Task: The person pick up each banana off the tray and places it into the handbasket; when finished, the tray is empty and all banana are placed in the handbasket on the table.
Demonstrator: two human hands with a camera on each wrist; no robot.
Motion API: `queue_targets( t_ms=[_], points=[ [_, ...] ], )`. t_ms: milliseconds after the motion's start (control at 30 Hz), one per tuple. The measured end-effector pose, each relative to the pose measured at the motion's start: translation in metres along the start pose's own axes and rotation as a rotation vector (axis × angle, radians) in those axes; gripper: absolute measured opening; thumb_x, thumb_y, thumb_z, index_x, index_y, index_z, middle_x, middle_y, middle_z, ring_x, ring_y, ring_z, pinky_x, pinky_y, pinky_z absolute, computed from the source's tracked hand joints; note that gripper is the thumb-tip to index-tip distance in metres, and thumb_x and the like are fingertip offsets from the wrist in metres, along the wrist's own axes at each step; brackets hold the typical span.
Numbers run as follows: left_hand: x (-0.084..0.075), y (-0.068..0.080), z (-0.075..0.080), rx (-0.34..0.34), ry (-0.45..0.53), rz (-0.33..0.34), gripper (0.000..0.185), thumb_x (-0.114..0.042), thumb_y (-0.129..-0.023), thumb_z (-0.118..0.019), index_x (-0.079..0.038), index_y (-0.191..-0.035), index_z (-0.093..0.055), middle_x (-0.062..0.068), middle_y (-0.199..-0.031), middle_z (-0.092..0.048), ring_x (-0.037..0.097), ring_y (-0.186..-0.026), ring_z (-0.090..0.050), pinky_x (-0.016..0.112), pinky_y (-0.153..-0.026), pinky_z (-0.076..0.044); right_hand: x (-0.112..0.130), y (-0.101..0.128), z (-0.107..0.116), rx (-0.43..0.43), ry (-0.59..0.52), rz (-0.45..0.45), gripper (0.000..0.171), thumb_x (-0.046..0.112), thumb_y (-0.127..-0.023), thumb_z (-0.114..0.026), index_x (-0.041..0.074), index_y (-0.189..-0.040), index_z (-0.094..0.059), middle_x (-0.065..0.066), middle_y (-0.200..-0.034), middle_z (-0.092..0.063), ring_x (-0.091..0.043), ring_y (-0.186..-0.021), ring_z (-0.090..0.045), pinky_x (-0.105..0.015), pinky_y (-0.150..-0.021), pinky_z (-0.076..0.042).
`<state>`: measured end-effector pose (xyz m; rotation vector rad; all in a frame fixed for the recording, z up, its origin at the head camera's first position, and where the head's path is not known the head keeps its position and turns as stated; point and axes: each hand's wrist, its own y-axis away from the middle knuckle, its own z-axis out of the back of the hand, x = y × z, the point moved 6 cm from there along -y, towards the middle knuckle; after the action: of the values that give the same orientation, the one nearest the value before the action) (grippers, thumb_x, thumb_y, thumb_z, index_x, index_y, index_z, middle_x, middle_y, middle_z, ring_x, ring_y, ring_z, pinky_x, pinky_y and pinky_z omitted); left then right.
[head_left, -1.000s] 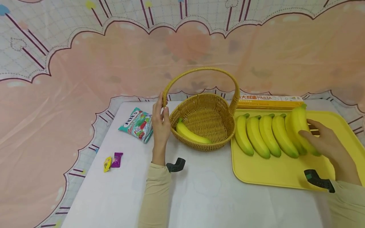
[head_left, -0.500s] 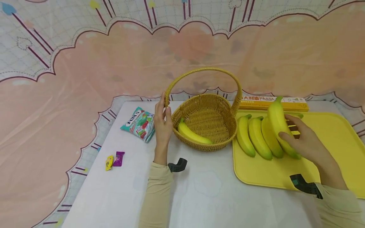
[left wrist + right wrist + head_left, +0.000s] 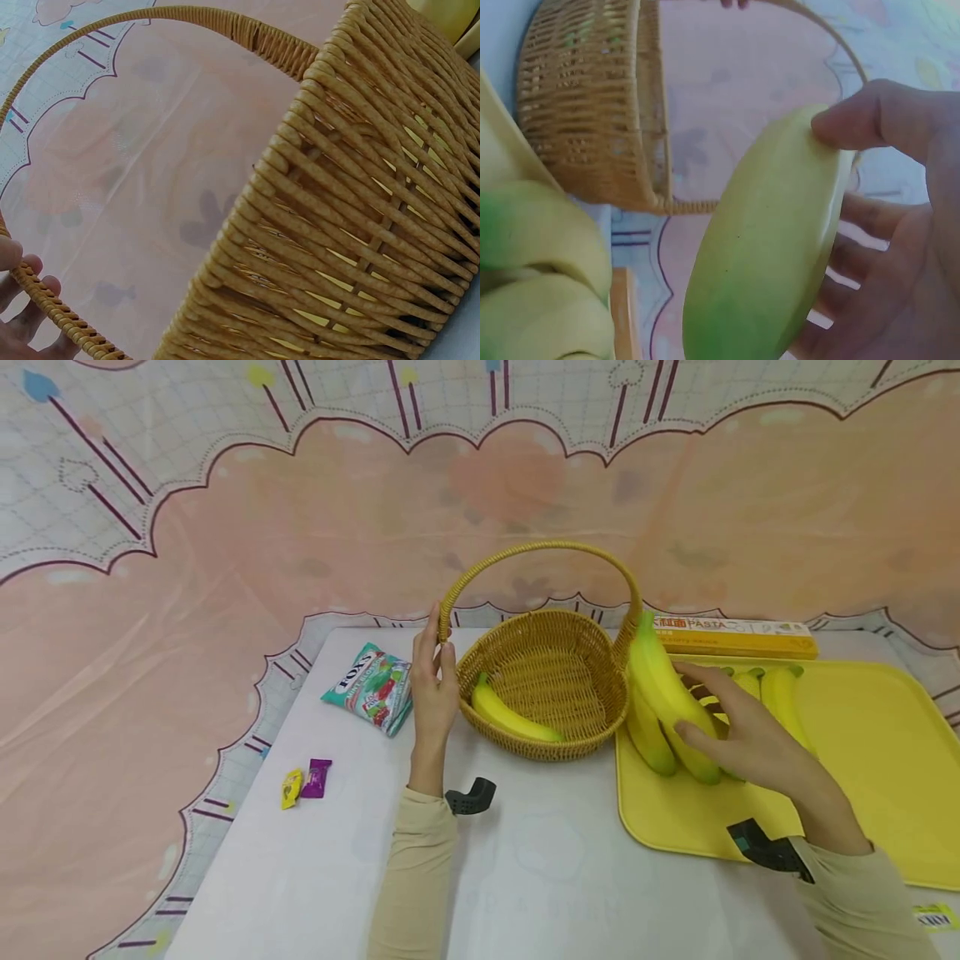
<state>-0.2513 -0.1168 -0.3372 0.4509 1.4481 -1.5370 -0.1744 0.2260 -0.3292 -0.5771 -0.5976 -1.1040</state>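
Observation:
My left hand (image 3: 433,693) holds the left side of the tall handle (image 3: 555,545) of a brown wicker basket (image 3: 551,752). In the left wrist view, thumb and fingers are around the handle at the lower left. One yellow banana (image 3: 506,714) lies inside the basket along its front wall. My right hand (image 3: 750,739) grips another banana (image 3: 761,247) between thumb and fingers, its stem end up, at the basket's right side. That banana overlaps several others on the yellow tray (image 3: 862,777). Behind the right hand, a banana (image 3: 783,702) lies at the row's right end.
A pasta box (image 3: 738,639) lies behind the tray. Left of the basket is a teal candy bag (image 3: 375,689). Nearer the left table edge are a yellow candy (image 3: 292,788) and a purple candy (image 3: 317,778). A yellow wrapper (image 3: 933,917) shows at the lower right.
My right hand has carried the banana leftward across the tray, from the row's right end to beside the basket. My left hand stays on the handle.

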Motion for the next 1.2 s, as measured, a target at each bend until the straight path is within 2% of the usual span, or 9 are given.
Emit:
queue_targets(
  t_ms=[167, 200, 333, 567, 867, 1067, 1200],
  points=[
    [-0.022, 0.002, 0.003, 0.019, 0.025, 0.035, 0.045, -0.007, -0.100, -0.041, -0.005, -0.145, -0.036, 0.021, -0.133, -0.047, 0.031, -0.123, -0.049, 0.044, -0.105, -0.041, 0.012, -0.013, -0.012, 0.058, 0.036, 0.035, 0.064, 0.020, -0.090, -0.063, 0.019, -0.146, -0.032, -0.004, -0.136, -0.045, -0.021, -0.110, -0.047, -0.032, -0.087, -0.042],
    [-0.025, 0.002, 0.003, 0.020, 0.025, 0.037, 0.045, -0.006, -0.100, -0.041, -0.004, -0.145, -0.036, 0.022, -0.133, -0.047, 0.031, -0.124, -0.049, 0.044, -0.106, -0.041, 0.013, -0.017, -0.015, 0.074, 0.037, 0.032, 0.064, 0.022, -0.091, -0.062, 0.020, -0.147, -0.031, -0.004, -0.136, -0.045, -0.021, -0.111, -0.047, -0.036, -0.088, -0.043],
    [-0.028, 0.002, 0.005, 0.015, 0.014, 0.028, 0.045, -0.004, -0.100, -0.042, -0.003, -0.145, -0.036, 0.022, -0.132, -0.048, 0.031, -0.122, -0.049, 0.046, -0.103, -0.042, 0.019, -0.035, -0.024, 0.133, 0.052, 0.047, 0.064, 0.026, -0.092, -0.060, 0.016, -0.147, -0.030, -0.007, -0.134, -0.046, -0.025, -0.112, -0.048, -0.047, -0.089, -0.044],
    [-0.027, 0.003, 0.004, 0.018, 0.007, 0.011, 0.045, -0.004, -0.099, -0.041, -0.002, -0.144, -0.036, 0.023, -0.130, -0.049, 0.033, -0.119, -0.050, 0.048, -0.099, -0.044, 0.027, -0.066, -0.040, 0.200, 0.136, 0.099, 0.062, 0.027, -0.091, -0.060, 0.010, -0.145, -0.035, -0.011, -0.127, -0.054, -0.026, -0.110, -0.053, -0.048, -0.092, -0.044],
    [-0.029, 0.002, 0.005, 0.027, -0.002, 0.017, 0.046, -0.004, -0.099, -0.042, -0.002, -0.144, -0.036, 0.023, -0.128, -0.049, 0.033, -0.118, -0.051, 0.048, -0.099, -0.045, 0.029, -0.104, -0.063, 0.311, 0.190, 0.083, 0.064, 0.027, -0.089, -0.063, 0.005, -0.143, -0.038, -0.015, -0.133, -0.053, -0.028, -0.111, -0.056, -0.047, -0.094, -0.046],
    [-0.031, 0.001, 0.005, 0.035, -0.021, 0.019, 0.045, -0.008, -0.100, -0.042, -0.002, -0.144, -0.036, 0.023, -0.128, -0.050, 0.032, -0.118, -0.051, 0.046, -0.099, -0.045, 0.033, -0.128, -0.083, 0.386, 0.221, 0.095, 0.063, 0.027, -0.089, -0.062, 0.001, -0.142, -0.039, -0.016, -0.130, -0.055, -0.030, -0.114, -0.055, -0.046, -0.096, -0.045],
    [-0.023, 0.000, 0.005, 0.030, -0.021, 0.020, 0.046, -0.005, -0.099, -0.042, -0.004, -0.145, -0.036, 0.022, -0.128, -0.050, 0.032, -0.118, -0.051, 0.046, -0.099, -0.045, 0.033, -0.141, -0.096, 0.428, 0.245, 0.083, 0.063, 0.029, -0.089, -0.062, 0.002, -0.141, -0.041, -0.015, -0.127, -0.058, -0.029, -0.113, -0.056, -0.045, -0.097, -0.045]
  ],
)
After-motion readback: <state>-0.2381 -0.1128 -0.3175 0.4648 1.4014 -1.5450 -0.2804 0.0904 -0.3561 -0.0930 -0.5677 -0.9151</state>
